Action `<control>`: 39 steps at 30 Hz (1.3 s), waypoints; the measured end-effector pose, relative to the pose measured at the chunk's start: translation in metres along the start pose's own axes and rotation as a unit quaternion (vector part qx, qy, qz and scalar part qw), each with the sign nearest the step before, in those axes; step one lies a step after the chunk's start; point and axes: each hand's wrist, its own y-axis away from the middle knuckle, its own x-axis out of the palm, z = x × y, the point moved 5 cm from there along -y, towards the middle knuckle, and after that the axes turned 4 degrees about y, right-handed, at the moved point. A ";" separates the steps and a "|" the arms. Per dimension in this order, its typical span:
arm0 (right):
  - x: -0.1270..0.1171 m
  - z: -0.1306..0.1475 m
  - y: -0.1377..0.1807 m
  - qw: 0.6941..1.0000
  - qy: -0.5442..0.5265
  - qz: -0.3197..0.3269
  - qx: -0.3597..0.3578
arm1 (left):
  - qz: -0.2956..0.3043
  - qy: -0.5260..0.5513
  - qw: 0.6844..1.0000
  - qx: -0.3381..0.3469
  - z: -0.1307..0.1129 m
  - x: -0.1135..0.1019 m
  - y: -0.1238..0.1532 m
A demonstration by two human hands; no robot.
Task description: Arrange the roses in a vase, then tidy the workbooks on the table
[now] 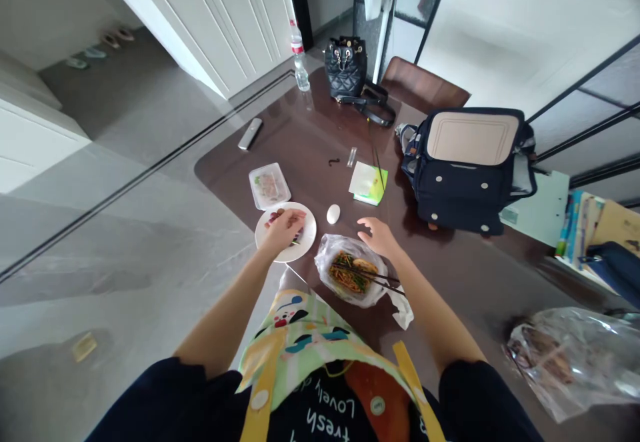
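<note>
My left hand is curled low over a white round plate, with its fingers at dark red food scraps. Whether those fingers grip anything is hidden. My right hand hangs open and empty over the dark brown table, just past a clear plastic bag. That bag holds stir-fried noodles with vegetables, and a pair of chopsticks lies across it. A peeled boiled egg sits between my hands, and a clear plastic food box stands beyond the plate.
A navy backpack and a black quilted bag stand on the table, with a water bottle, remote control and folded paper packet. A crumpled plastic bag lies at the right.
</note>
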 end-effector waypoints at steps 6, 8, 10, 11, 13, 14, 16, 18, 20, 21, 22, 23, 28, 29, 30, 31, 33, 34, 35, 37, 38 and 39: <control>0.050 0.027 -0.059 0.993 0.055 -0.026 0.097 | 0.164 -0.091 0.978 0.090 -0.009 -0.033 -0.042; 0.062 0.036 -0.080 0.984 0.071 -0.061 0.153 | 0.220 -0.081 0.965 0.116 -0.006 -0.057 -0.061; 0.076 0.044 -0.097 0.968 0.081 -0.089 0.221 | 0.271 -0.075 0.951 0.132 0.001 -0.089 -0.082; 0.084 0.049 -0.104 0.958 0.083 -0.098 0.258 | 0.290 -0.076 0.945 0.135 0.005 -0.107 -0.094; 0.097 0.058 -0.115 0.936 0.085 -0.109 0.323 | 0.305 -0.086 0.939 0.131 0.012 -0.144 -0.119; 0.102 0.064 -0.121 0.926 0.084 -0.115 0.349 | 0.305 -0.091 0.940 0.125 0.014 -0.161 -0.132; 0.109 0.080 -0.136 0.912 0.079 -0.129 0.380 | 0.305 -0.093 0.941 0.116 0.015 -0.186 -0.157; 0.113 0.100 -0.161 0.912 0.068 -0.146 0.378 | 0.322 -0.087 0.936 0.110 0.012 -0.195 -0.182; 0.117 0.125 -0.197 0.926 0.053 -0.154 0.342 | 0.329 -0.079 0.935 0.106 0.010 -0.191 -0.209; 0.120 0.138 -0.219 0.936 0.046 -0.154 0.313 | 0.326 -0.074 0.937 0.104 0.009 -0.187 -0.225; 0.124 0.151 -0.243 0.947 0.040 -0.151 0.281 | 0.319 -0.068 0.940 0.101 0.010 -0.182 -0.241; 0.128 0.163 -0.267 0.957 0.035 -0.147 0.248 | 0.313 -0.062 0.943 0.099 0.011 -0.178 -0.259; 0.161 0.197 -0.372 0.983 0.025 -0.118 0.137 | 0.338 -0.119 0.924 0.133 0.030 -0.170 -0.345; 0.168 0.199 -0.386 0.985 0.025 -0.110 0.129 | 0.346 -0.152 0.915 0.143 0.035 -0.172 -0.360; 0.175 0.199 -0.398 0.987 0.026 -0.101 0.124 | 0.355 -0.188 0.903 0.152 0.041 -0.174 -0.373; 0.181 0.199 -0.407 0.988 0.027 -0.092 0.122 | 0.364 -0.222 0.890 0.160 0.046 -0.175 -0.385; 0.188 0.196 -0.419 0.990 0.032 -0.072 0.121 | 0.388 -0.280 0.858 0.186 0.053 -0.177 -0.403; 0.188 0.193 -0.424 0.990 0.034 -0.059 0.120 | 0.403 -0.302 0.840 0.202 0.055 -0.176 -0.409; 0.186 0.189 -0.428 0.992 0.035 -0.042 0.115 | 0.418 -0.315 0.825 0.215 0.056 -0.175 -0.413; 0.168 0.179 -0.440 0.995 0.032 -0.016 0.095 | 0.449 -0.326 0.800 0.227 0.056 -0.170 -0.419; 0.151 0.173 -0.448 0.995 0.031 -0.020 0.090 | 0.467 -0.329 0.789 0.225 0.055 -0.168 -0.421; 0.130 0.165 -0.459 0.995 0.029 -0.037 0.087 | 0.487 -0.330 0.778 0.221 0.053 -0.166 -0.424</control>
